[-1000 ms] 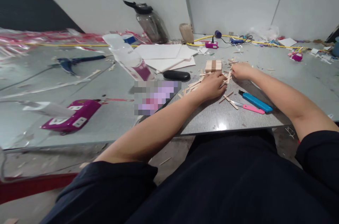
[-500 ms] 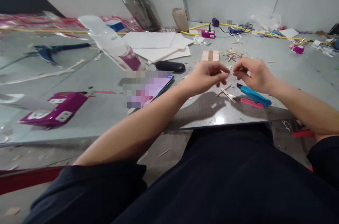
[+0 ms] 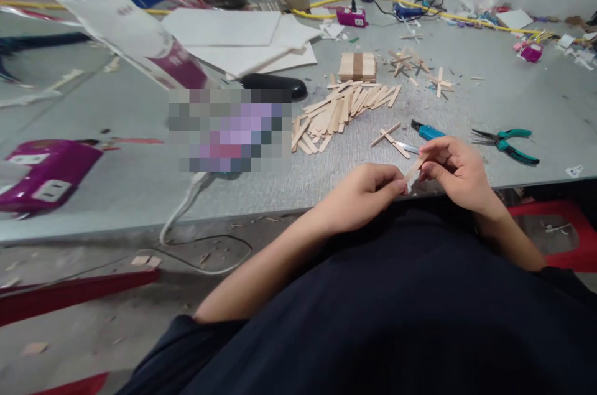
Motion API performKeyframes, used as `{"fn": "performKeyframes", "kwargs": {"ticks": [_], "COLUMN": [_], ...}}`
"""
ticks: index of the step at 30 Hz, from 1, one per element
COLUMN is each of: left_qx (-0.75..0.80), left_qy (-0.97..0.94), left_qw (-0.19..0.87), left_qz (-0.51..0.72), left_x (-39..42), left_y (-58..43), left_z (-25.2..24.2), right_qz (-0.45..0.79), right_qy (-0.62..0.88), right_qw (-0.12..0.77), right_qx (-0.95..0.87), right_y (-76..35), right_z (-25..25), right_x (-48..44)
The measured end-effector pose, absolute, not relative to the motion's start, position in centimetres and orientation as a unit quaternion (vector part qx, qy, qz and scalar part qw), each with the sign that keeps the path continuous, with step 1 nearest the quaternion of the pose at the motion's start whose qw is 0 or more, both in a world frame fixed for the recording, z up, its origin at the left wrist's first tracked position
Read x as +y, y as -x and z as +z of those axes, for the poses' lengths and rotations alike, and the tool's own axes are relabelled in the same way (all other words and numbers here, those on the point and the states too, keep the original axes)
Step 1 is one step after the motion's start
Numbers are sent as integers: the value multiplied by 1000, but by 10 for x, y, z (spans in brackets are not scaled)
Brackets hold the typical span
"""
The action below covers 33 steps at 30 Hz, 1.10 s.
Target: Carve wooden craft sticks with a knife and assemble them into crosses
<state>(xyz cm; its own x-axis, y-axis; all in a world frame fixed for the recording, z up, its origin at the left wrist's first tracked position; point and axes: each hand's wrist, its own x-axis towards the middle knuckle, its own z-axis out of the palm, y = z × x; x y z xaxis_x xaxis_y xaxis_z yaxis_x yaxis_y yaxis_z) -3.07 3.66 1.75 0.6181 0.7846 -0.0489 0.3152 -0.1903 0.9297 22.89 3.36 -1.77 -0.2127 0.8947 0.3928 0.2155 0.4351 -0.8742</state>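
Both hands are drawn in close to my body, over the near edge of the grey table [image 3: 140,183]. My left hand [image 3: 361,196] and my right hand [image 3: 454,171] pinch the two ends of one thin wooden stick [image 3: 413,172] between their fingertips. On the table beyond them lies a loose heap of wooden sticks [image 3: 340,112]. A banded bundle of sticks [image 3: 357,66] stands behind the heap. Two sticks glued into a cross [image 3: 390,137] lie just beyond my right hand, beside a blue utility knife [image 3: 426,130].
Green-handled pliers [image 3: 506,143] lie right of the knife. More stick crosses [image 3: 422,68] sit farther back. White sheets [image 3: 242,37], a black case [image 3: 275,85], a purple power strip [image 3: 41,174], a clear bottle [image 3: 112,15] and a yellow cable [image 3: 438,9] crowd the table.
My hands left the stick heap, rose together with one stick, and came back toward my body at the table's edge. The view tilted downward.
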Motion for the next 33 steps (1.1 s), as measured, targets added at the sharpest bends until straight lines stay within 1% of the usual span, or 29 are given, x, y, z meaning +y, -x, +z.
{"fn": "performKeyframes", "kwargs": {"ticks": [2,3,5,7,8,10,17,19,21,24,26,30,33], "left_qx": [384,386,383,378,377,376,412,426,451,493,510,531,545], "left_qy": [-707,-700,-697,-694,-691,-687,-682,-697,-725,-765,-778,-793,-799], "left_qw": [539,543,539,536,537,539,510,481,417,310,271,220,189], "left_qz": [247,257,278,295,302,311,323,319,310,276,247,200,171], "left_x": [36,36,36,36,36,36,32,30,27,25,25,29,32], "left_y": [32,33,36,38,38,38,34,34,34,31,28,22,20], "left_z": [15,14,12,9,7,4,3,6,7,6,5,7,9], "right_qz": [259,193,72,8,-6,-17,-55,-66,-79,-88,-86,-53,-4], "right_qy": [440,464,519,564,580,597,620,621,624,632,636,644,607], "right_qw": [509,504,443,346,303,251,163,131,108,107,131,225,313], "right_qx": [-694,-703,-728,-750,-756,-762,-766,-770,-770,-762,-755,-729,-730], "right_y": [-230,-231,-234,-238,-239,-240,-228,-225,-223,-223,-224,-230,-234], "right_z": [-22,-22,-19,-15,-13,-11,1,5,8,8,5,-2,-5], "right_x": [33,32,31,30,30,31,38,40,44,53,58,59,51]}}
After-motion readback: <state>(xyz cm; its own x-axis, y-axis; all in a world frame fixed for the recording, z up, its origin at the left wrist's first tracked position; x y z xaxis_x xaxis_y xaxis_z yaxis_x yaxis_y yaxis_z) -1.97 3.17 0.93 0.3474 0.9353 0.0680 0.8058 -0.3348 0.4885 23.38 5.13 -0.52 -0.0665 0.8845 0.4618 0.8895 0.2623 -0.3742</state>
